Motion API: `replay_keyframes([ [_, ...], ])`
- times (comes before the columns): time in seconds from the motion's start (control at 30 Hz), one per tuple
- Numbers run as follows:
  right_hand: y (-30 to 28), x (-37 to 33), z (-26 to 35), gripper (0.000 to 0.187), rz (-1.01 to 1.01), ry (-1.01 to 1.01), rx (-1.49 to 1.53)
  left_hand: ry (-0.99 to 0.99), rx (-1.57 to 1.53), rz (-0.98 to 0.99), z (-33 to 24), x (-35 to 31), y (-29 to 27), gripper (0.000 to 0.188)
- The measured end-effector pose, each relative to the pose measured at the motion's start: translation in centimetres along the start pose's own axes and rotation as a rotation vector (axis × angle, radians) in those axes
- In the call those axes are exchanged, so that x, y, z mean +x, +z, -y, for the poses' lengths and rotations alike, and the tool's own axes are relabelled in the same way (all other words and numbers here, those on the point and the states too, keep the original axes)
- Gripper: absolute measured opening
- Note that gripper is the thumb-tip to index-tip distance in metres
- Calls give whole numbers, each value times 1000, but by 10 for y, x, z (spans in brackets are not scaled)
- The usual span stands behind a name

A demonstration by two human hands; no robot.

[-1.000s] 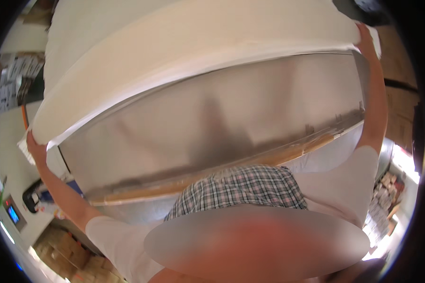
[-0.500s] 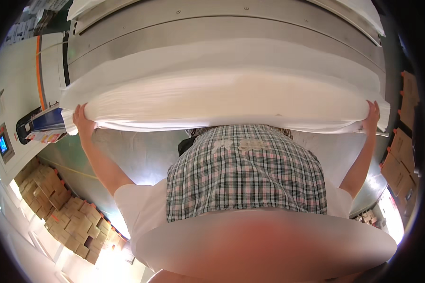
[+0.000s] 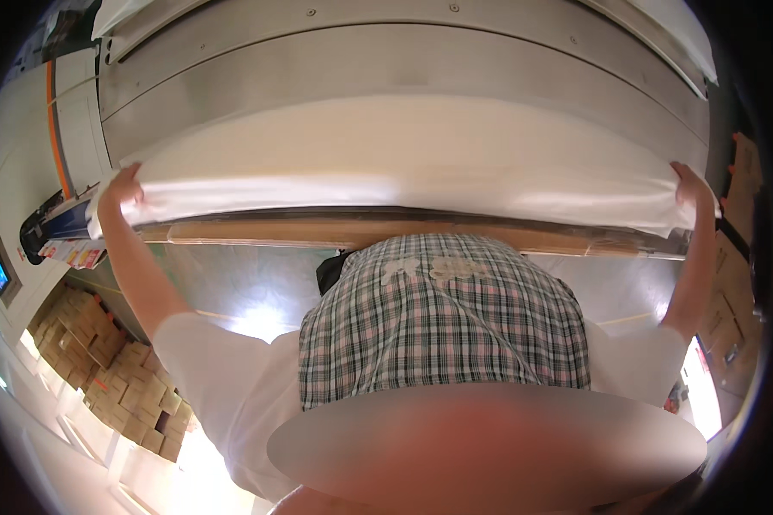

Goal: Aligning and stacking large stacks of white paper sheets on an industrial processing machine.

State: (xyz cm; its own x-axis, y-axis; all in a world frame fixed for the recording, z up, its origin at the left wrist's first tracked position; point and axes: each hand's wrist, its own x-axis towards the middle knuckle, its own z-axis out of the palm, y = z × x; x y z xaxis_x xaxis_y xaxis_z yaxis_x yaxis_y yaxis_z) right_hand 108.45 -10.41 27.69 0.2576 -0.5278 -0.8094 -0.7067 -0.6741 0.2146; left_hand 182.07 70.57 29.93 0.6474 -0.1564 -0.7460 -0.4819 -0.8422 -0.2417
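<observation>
A wide, soft white sheet (image 3: 403, 150) spans the front of a grey metal machine (image 3: 386, 64). My left hand (image 3: 127, 184) grips its left end with the fingers curled in. At the opposite end, my right hand (image 3: 689, 182) pinches the sheet's right edge. Between my hands the sheet is drawn fairly smooth, and its near edge hangs in slight folds. Below that edge runs a brown cardboard-covered ledge (image 3: 300, 232), close in front of my checked apron (image 3: 446, 326).
At left stands a white machine housing with a small lit screen (image 3: 0, 270) and an orange stripe. Printed sheets (image 3: 77, 253) lie beside it. Stacked cardboard boxes (image 3: 124, 390) are at lower left; more cartons (image 3: 725, 292) stand at right.
The sheet's near edge has moved away from my body, uncovering the cardboard ledge. My hands have moved slightly outward and away with the sheet, and the bunched layers now look flatter.
</observation>
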Motion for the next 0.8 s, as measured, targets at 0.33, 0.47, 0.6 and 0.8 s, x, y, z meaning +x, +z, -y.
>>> replay_keyframes([
  [0.33, -33, 81, -1, 68, 148, 97, -59, 133, -71, -375, -68, 37, -24, 39],
  [0.47, -10, 67, -58, 46, -597, -254, 116, 452, -325, -1010, -132, -18, -26, 27],
  [0.6, -60, -32, 179, 43, -640, -711, 742, 970, -1275, -534, -264, -125, 0, 19],
  [0.8, -65, -133, 442, 48, -974, -1227, 300, 1237, -552, -765, -360, -185, 47, 25],
])
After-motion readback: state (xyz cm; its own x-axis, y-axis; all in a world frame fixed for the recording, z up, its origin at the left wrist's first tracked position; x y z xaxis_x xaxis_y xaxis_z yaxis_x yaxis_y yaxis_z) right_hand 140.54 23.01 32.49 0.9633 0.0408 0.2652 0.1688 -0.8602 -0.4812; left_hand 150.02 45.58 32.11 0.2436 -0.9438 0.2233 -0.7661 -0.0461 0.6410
